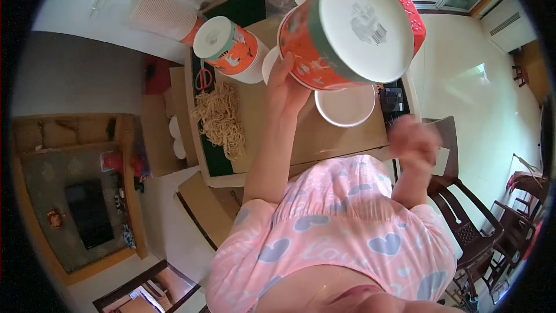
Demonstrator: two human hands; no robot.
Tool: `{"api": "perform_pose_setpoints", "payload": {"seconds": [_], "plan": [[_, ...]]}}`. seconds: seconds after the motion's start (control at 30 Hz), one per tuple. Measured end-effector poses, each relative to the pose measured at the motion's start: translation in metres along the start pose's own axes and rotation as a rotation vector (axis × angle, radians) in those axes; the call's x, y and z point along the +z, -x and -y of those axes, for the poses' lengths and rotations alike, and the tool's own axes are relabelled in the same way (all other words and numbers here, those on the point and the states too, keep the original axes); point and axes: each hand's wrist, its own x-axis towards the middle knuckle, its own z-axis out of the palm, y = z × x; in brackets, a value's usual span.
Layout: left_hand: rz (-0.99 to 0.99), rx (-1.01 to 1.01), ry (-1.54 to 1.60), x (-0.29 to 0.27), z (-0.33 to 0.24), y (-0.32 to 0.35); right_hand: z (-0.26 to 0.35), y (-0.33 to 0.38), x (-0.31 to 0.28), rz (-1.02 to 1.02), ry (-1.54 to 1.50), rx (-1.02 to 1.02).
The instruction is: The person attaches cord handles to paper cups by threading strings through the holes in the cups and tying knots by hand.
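My left hand [284,87] grips the side of a large paper tub [307,46], orange and green with a white base. The tub is raised and tilted so that its base faces up at me. Below it, a white round tub or lid [346,107] rests on the cardboard-topped table. My right hand [414,142] is off the table's right edge, apart from the tub; motion blurs its fingers. Left of my left hand lies a stack of similar paper tubs [234,52], base up. A tangled heap of tan cord [220,119] is nearer to me.
Red-handled scissors [203,79] lie by the stack. A tall stack of paper cups or tubs [165,14] leans at the back left. On the right are a black device [392,99], a red plastic basket [412,20] and a brown chair [463,220]. Cardboard boxes [159,133] stand left.
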Motion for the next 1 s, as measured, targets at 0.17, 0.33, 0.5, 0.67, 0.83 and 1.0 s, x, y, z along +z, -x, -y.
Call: {"api": "perform_pose_setpoints", "payload": {"seconds": [0.17, 0.33, 0.5, 0.67, 0.83, 1.0], "plan": [[-0.132, -0.128, -0.59, 0.026, -0.014, 0.048, 0.028, -0.026, 0.016, -0.138, -0.189, -0.192], [-0.205, 0.01, -1.433, 0.049, -0.044, 0.125, -0.015, -0.005, 0.065, 0.016, -0.077, 0.457], [-0.373, 0.097, -1.426, 0.025, -0.046, 0.16, -0.062, -0.018, 0.117, 0.214, 0.342, 0.198], [-0.451, 0.133, -1.502, 0.001, -0.048, 0.176, -0.079, -0.023, 0.148, 0.325, 0.38, 0.185], [-0.482, 0.125, -1.602, -0.005, -0.055, 0.182, -0.088, -0.018, 0.163, 0.401, 0.51, 0.186], [-0.487, 0.166, -1.66, -0.007, -0.055, 0.181, -0.092, -0.016, 0.165, 0.416, 0.557, 0.179]]}}
